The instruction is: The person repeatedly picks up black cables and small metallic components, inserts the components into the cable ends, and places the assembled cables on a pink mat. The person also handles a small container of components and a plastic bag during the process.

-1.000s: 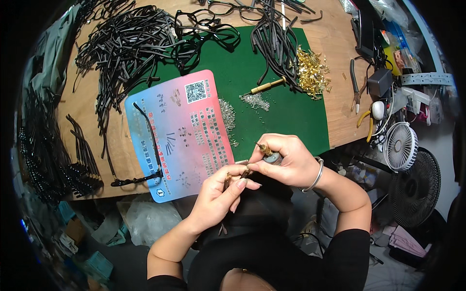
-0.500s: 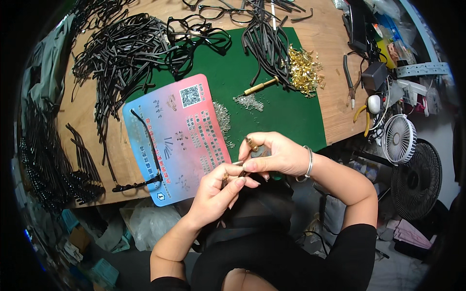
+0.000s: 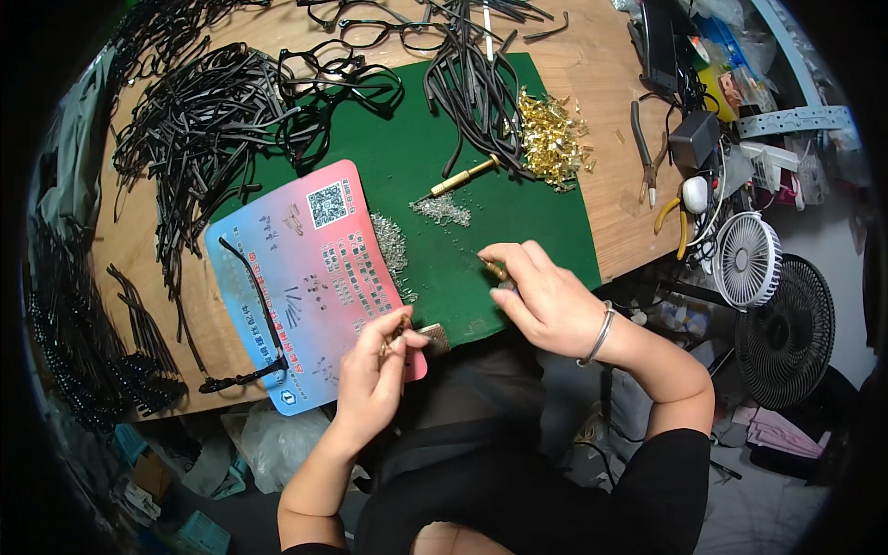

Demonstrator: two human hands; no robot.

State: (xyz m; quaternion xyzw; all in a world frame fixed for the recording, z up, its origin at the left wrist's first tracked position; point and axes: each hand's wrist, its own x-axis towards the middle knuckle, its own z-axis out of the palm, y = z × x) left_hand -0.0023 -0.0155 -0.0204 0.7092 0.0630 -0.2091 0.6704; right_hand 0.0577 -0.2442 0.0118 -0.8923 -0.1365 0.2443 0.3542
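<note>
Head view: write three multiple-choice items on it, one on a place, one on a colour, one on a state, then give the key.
1. Where does the pile of gold metal parts lie?
A. at the far right edge of the green mat
B. on the pink and blue card
C. on the floor

2. What colour is the small desk fan?
A. red
B. white
C. green

3. How is the right hand occupied?
A. it lies flat and open on the mat
B. its grip pinches a brass-tipped tool over the mat
C. it holds the pliers

Key:
1 A: the gold heap sits by the mat's far right edge, beside a bundle of black strips.
2 B: its round grille is white.
3 B: the fingers close round the tool's slim shaft.
</note>
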